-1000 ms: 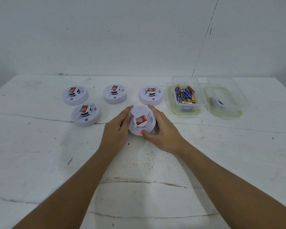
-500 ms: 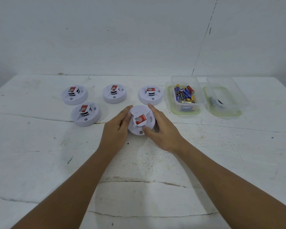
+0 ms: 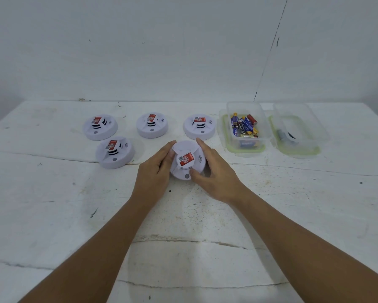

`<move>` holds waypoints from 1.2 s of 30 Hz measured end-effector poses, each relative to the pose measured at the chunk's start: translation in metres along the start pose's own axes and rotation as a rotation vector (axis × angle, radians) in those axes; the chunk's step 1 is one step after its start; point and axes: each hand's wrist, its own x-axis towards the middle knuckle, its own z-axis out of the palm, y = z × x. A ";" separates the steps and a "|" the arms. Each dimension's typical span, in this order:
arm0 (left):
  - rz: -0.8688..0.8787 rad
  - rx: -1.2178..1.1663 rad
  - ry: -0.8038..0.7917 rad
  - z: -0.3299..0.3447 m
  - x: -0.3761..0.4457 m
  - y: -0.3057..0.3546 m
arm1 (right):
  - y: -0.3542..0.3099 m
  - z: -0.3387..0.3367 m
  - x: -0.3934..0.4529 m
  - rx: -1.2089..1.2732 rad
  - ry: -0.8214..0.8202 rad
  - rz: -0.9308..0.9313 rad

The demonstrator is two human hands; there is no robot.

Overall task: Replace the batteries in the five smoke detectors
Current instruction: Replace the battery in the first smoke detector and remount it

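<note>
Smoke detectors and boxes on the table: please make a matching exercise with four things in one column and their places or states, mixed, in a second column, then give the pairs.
Things
1. held detector
2. battery box
3. right box
4. front-left detector

Places or states
A. holds many coloured batteries
B. between both hands
C. nearly empty, at the far right
D. alone on the table, left of the left hand

Pairs: 1-B, 2-A, 3-C, 4-D

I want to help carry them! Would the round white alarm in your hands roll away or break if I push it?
Probably not roll: the smoke detector sits flat on the table. It looks like stiff plastic, likely light. Both hands grip its smooth rim, so it might slip.
</note>
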 end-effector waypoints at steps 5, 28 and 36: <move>-0.008 0.013 0.000 0.000 0.000 0.001 | 0.000 0.000 -0.001 0.014 0.000 -0.008; -0.018 0.018 0.001 0.000 -0.001 0.001 | -0.004 -0.001 -0.003 0.115 -0.039 0.036; -0.031 0.030 0.000 0.001 0.000 -0.001 | -0.008 -0.003 -0.003 0.105 -0.054 0.076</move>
